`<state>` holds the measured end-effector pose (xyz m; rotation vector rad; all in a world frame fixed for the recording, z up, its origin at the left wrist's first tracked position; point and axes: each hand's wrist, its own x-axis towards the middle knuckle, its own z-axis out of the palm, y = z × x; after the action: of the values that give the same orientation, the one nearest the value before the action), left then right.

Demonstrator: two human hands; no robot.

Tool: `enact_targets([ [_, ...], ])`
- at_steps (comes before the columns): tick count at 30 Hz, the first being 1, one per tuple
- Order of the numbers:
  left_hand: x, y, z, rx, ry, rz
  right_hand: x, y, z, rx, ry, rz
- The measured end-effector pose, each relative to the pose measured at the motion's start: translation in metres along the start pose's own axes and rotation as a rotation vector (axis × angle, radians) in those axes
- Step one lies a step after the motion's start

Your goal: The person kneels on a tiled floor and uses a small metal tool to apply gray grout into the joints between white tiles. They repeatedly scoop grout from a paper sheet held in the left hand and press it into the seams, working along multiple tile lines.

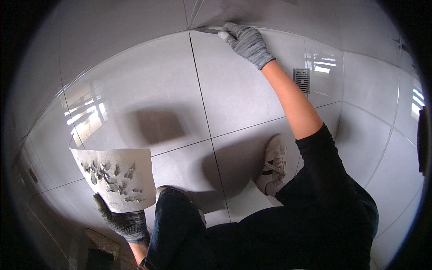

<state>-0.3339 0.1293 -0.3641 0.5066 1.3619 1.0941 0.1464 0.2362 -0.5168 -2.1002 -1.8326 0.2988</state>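
In my left hand (pixel 128 224), gloved in grey knit, is a curved white sheet of paper or card (pixel 140 168). Dark grey paste smears (pixel 105 179) cover much of its face. My left fingers close around its lower edge. My right hand (pixel 248 45), in a matching glove, reaches far forward to the foot of the wall. It grips a thin dark scraper (pixel 207 30) whose tip lies along the joint between floor and wall, close to a corner seam. The scraper's handle is hidden in my fingers.
Large light-grey glossy tiles (pixel 243 90) with dark joints cover the floor. A square metal floor drain (pixel 301 81) sits right of my forearm. Tiled walls (pixel 369 85) rise ahead and to the right. My shoe (pixel 275 159) and a white sheet (pixel 247 198) are below. Another shoe (pixel 102 241) shows lower left.
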Motion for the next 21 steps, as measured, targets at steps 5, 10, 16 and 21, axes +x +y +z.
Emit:
enact_targets([
  [5,0.002,0.006,0.009,-0.019,0.037,-0.086,-0.008,0.003,-0.005,-0.061,0.003,0.069],
  [10,0.006,0.011,0.019,-0.111,0.110,-0.219,-0.022,0.009,-0.012,-0.067,-0.042,0.238],
  [16,0.000,0.001,0.014,0.225,0.109,-0.004,-0.055,0.031,-0.026,-0.278,0.127,0.243],
  [21,0.006,-0.001,0.002,0.107,-0.053,-0.025,-0.095,0.011,-0.080,-0.359,0.264,0.504],
])
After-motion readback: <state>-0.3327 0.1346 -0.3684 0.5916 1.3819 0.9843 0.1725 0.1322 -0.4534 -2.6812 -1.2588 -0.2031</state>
